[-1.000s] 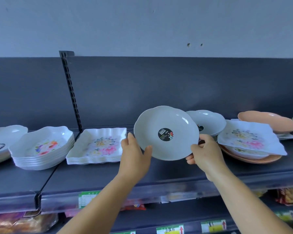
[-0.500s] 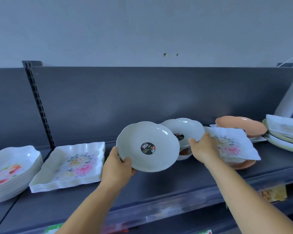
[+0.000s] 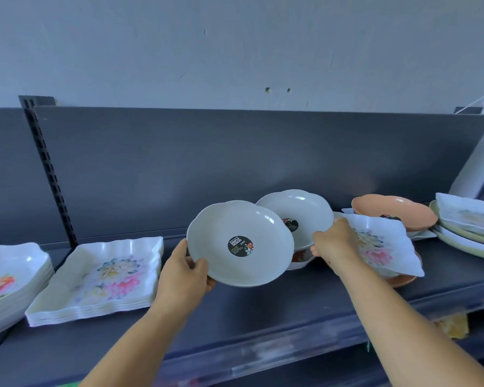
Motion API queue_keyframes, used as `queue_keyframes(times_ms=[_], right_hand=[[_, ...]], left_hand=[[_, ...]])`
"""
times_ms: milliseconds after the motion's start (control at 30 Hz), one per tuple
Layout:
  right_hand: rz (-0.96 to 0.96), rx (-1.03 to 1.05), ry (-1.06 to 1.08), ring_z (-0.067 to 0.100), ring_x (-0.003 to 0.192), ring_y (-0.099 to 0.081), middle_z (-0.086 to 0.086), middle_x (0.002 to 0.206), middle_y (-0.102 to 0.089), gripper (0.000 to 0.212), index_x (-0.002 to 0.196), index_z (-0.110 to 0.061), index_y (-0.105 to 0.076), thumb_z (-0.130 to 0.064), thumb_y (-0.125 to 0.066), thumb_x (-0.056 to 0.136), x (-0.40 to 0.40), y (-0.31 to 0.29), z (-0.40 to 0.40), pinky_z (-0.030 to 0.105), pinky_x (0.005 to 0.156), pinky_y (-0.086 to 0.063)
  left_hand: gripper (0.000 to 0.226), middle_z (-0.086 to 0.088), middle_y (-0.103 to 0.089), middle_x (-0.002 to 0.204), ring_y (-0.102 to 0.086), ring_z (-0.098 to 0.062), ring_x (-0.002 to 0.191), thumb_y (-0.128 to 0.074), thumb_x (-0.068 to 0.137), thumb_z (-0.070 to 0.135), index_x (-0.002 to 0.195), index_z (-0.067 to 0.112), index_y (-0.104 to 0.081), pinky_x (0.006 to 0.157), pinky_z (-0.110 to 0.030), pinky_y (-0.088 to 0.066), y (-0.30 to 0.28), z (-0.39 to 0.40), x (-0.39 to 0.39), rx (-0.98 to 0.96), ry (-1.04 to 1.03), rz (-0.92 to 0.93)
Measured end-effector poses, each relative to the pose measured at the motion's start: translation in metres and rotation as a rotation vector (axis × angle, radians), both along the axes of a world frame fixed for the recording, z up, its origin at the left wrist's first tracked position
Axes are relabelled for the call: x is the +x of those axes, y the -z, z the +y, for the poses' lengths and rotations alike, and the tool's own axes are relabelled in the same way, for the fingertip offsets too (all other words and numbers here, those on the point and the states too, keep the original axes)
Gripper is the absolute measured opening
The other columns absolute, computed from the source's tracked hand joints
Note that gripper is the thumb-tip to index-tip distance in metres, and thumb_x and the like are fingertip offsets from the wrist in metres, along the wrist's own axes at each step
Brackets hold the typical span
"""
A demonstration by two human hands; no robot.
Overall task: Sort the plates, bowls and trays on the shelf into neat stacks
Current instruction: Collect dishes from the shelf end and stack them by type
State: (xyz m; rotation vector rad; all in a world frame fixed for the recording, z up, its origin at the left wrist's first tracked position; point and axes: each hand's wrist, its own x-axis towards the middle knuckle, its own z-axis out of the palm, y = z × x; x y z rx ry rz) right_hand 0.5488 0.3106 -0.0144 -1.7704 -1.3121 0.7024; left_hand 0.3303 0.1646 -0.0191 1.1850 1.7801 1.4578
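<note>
A white scalloped bowl (image 3: 240, 243) is gripped at its nine-o'clock rim by the left hand (image 3: 185, 270), kept clear of the shelf (image 3: 263, 311). A matching bowl (image 3: 296, 216) at two o'clock is grasped by the right hand (image 3: 334, 241), probably for stacking.

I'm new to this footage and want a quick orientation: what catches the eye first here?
The pale grey scalloped round plate with a black sticker stands out mid-frame, tilted toward the camera and gripped at its edge by the left hand. Just right, the right hand holds the rim of a second matching grey plate. At left on the dark shelf sits a neat stack of white square floral trays.
</note>
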Motion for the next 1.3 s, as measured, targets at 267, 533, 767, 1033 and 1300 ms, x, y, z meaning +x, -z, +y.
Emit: queue_keyframes(times_ms=[267, 533, 767, 1033, 1300], right_hand=[[0.135, 0.109, -0.135, 0.02, 0.059, -0.067, 0.011, 0.092, -0.069, 0.028, 0.112, -0.012, -0.052, -0.006, -0.047, 0.085, -0.011, -0.01, -0.031, 0.03, 0.059, -0.052], [0.213, 0.067, -0.39, 0.017, 0.054, -0.058, 0.005, 0.068, -0.066, 0.034, 0.114, -0.02, -0.055, -0.004, -0.045, 0.086, -0.065, -0.021, -0.067, 0.035, 0.071, -0.053], [0.222, 0.075, -0.597, 0.016, 0.056, -0.059, 0.005, 0.074, -0.068, 0.037, 0.119, -0.019, -0.055, -0.003, -0.046, 0.086, -0.139, -0.029, -0.11, 0.029, 0.063, -0.054], [0.247, 0.061, -0.726, 0.018, 0.054, -0.059, 0.006, 0.077, -0.068, 0.041, 0.122, -0.014, -0.058, 0.001, -0.046, 0.087, -0.234, -0.038, -0.161, 0.028, 0.054, -0.05], [0.295, 0.019, -0.846, 0.018, 0.055, -0.052, 0.008, 0.076, -0.065, 0.031, 0.102, -0.011, -0.064, 0.004, -0.041, 0.088, -0.332, -0.043, -0.212, 0.024, 0.052, -0.047]], left_hand=[[0.047, -0.007, -0.062, 0.068, -0.053, -0.019, 0.055, -0.036, 0.088, -0.005, 0.092, 0.037, -0.057, 0.049, -0.02, -0.051, -0.017, -0.013, -0.014, 0.082, -0.074, -0.032], [0.048, -0.009, -0.059, 0.064, -0.052, -0.022, 0.055, -0.036, 0.086, -0.003, 0.108, 0.032, -0.061, 0.061, -0.025, -0.048, -0.031, -0.044, -0.058, 0.111, -0.213, -0.026], [0.043, -0.009, -0.059, 0.061, -0.052, -0.02, 0.053, -0.038, 0.086, -0.003, 0.104, 0.025, -0.064, 0.059, -0.027, -0.05, -0.034, -0.091, -0.121, 0.092, -0.321, -0.023], [0.036, -0.003, -0.057, 0.071, -0.05, -0.018, 0.057, -0.04, 0.091, 0.01, 0.103, 0.027, -0.069, 0.062, -0.027, -0.046, -0.037, -0.15, -0.203, 0.036, -0.337, 0.008], [0.03, -0.008, -0.045, 0.069, -0.041, -0.019, 0.064, -0.033, 0.09, 0.007, 0.096, -0.008, -0.058, 0.066, -0.031, -0.036, -0.034, -0.197, -0.299, 0.058, -0.448, -0.035]])
